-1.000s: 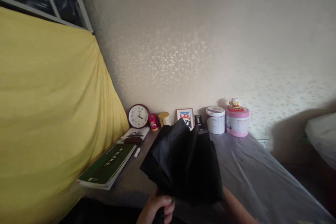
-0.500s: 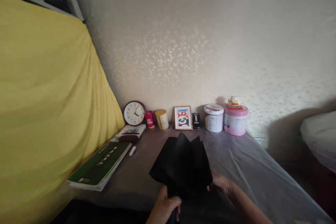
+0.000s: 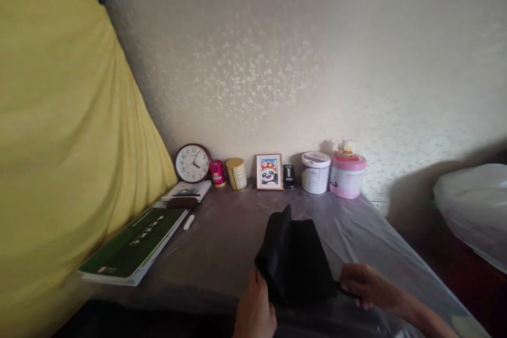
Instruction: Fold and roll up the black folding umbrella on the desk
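A black folded-fabric item, which looks like a compact umbrella [image 3: 304, 259], is held over the front of the table with its loose cloth spread in broad folds. At its lower left, my left hand [image 3: 256, 309] is closed around its base, and what lies inside the grip is mostly hidden. My right hand [image 3: 364, 284], on the other side, pinches a thin dark strap [image 3: 347, 291] that runs to the lower right corner of the cloth. No other object touches either hand.
Along the wall stand a clock [image 3: 193, 163], a pink can [image 3: 217, 173], a yellow-lidded tin [image 3: 236, 174], a framed panda picture [image 3: 270, 171] and two tubs, one white [image 3: 316, 173], one pink [image 3: 347, 177]. Green books [image 3: 134, 245] lie left beside a yellow curtain [image 3: 59, 142].
My right hand has moved right, away from the cloth, drawing the strap out. The umbrella has turned and its folds lie narrower. The whole view has shifted slightly.
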